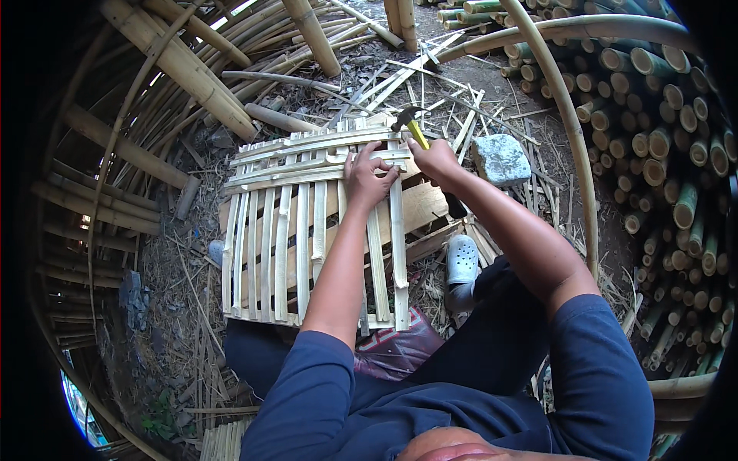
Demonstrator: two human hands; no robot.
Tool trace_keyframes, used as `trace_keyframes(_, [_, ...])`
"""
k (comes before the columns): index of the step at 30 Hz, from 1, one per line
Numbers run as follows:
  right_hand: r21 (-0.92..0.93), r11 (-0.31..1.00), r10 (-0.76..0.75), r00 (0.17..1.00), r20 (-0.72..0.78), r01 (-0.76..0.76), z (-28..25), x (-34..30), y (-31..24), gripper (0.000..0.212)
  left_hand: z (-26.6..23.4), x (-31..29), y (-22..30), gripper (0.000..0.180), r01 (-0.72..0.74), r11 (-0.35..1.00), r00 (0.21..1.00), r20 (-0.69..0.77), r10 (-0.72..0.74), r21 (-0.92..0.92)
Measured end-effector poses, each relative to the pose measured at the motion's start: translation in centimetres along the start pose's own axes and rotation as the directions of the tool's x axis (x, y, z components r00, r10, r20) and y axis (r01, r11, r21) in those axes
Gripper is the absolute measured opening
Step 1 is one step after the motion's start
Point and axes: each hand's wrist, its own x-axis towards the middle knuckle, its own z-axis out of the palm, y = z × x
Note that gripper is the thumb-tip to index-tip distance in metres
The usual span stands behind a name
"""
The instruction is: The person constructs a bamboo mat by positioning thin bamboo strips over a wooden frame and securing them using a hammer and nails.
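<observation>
My right hand (437, 161) is wrapped round the yellow handle of a hammer (416, 134), its dark head raised above the far right corner of a bamboo slat panel (282, 253). Close by on the left, my left hand (369, 177) rests at the panel's upper right, thumb and fingers pinched together over a cross strip (307, 174). Whatever sits in that pinch is too small to make out. Several long slats run toward me under the cross strips. Wooden boards (419, 207) lie beneath the panel.
A pale stone block (501, 159) sits right of my right hand. Cut bamboo poles (661, 146) are stacked on the right, behind a curved pole (573, 131). Split strips and shavings litter the ground. Bamboo posts (184, 65) lean at the left. My foot wears a light clog (462, 260).
</observation>
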Motion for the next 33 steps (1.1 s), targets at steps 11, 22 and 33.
trace_keyframes(11, [-0.307, 0.841, -0.469, 0.883, 0.0, 0.446, -2.6, -5.0, 3.6, 0.042, 0.2, 0.2, -0.2, 0.024, -0.008, 1.0, 1.0, -0.025, 0.008, 0.029])
trace_keyframes(22, [-0.475, 0.755, -0.479, 0.875, 0.072, 0.452, -1.8, -5.4, 4.1, 0.042, 0.4, 0.3, -0.3, 0.028, -0.038, 0.997, 0.999, -0.013, 0.039, 0.069])
trace_keyframes(33, [-0.455, 0.756, -0.524, 0.851, 0.01, 0.471, -1.9, -6.8, 3.3, 0.04, 0.1, 0.1, -0.2, 0.03, -0.01, 0.998, 1.0, -0.011, 0.011, 0.067])
